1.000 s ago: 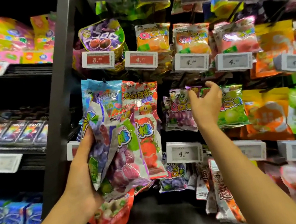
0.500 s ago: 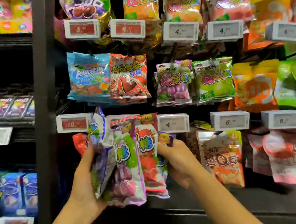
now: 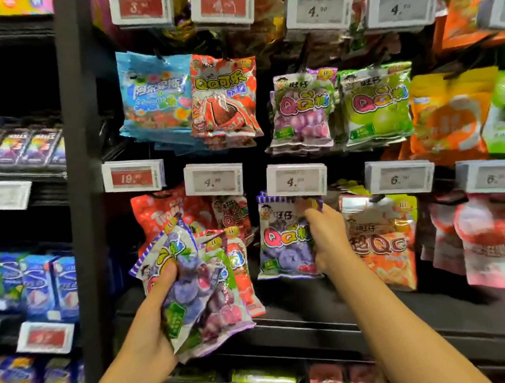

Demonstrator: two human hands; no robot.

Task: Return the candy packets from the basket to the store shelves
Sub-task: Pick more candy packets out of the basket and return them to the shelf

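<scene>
Left hand (image 3: pixel 153 329), low and left of centre, clutches a fanned bunch of glossy, crinkled packets (image 3: pixel 199 288), thumb pressed on the front one. Right hand (image 3: pixel 325 239), at centre frame, pinches the right edge of a flat purple packet (image 3: pixel 280 239), its serrated top tucked just under a rectangular white price tag (image 3: pixel 296 180). Dark open space lies below it, with an orange packet (image 3: pixel 383 244) hanging close on its right.

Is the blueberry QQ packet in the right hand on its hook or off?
Cannot tell. The right hand pinches the blueberry QQ packet by its top corner; the price tag hides the hook.
</scene>
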